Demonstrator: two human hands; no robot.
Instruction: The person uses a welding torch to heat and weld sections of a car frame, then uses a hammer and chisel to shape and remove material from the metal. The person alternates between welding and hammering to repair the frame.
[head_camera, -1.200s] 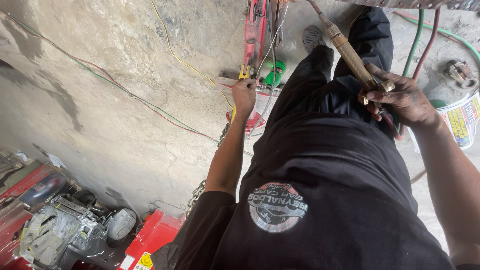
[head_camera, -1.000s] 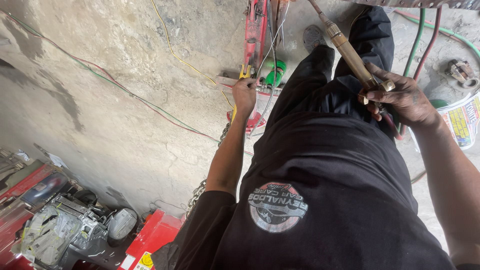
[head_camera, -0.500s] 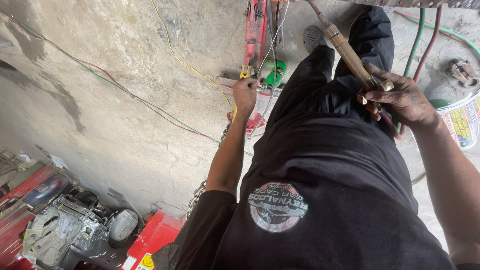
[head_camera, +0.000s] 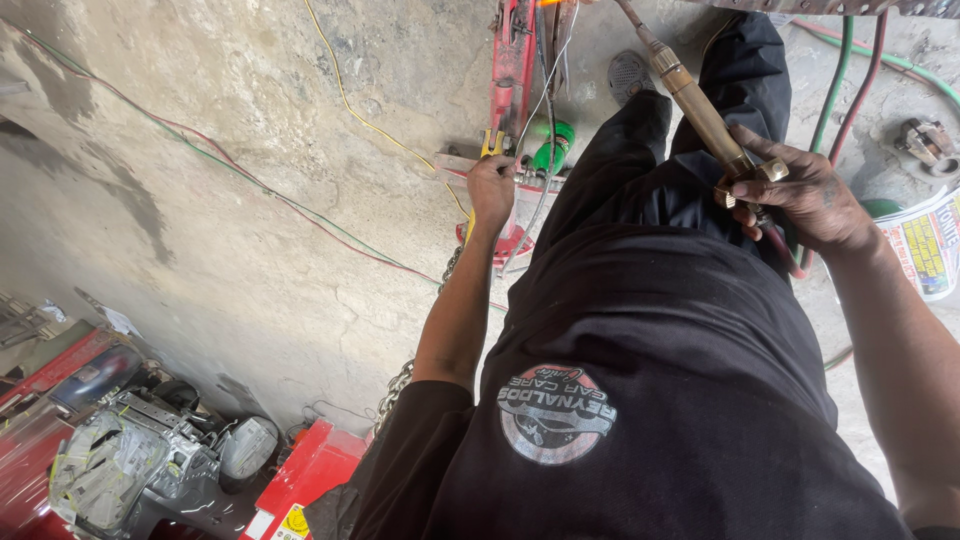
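My right hand grips the brass handle of a gas torch, whose thin tube runs up and left toward the top edge. A green hose and a red hose trail off behind that hand. My left hand reaches down with fingers curled against a pale bar at the foot of a red upright stand. Yellow-handled pliers and a green object lie right beside it. What those fingers grip is hidden. My black shirt and trousers fill the lower middle of the view.
Thin yellow, green and red wires cross the rough concrete floor. A chain lies by my left elbow. A grey engine part and red machine pieces sit at lower left. A printed bucket stands at the right.
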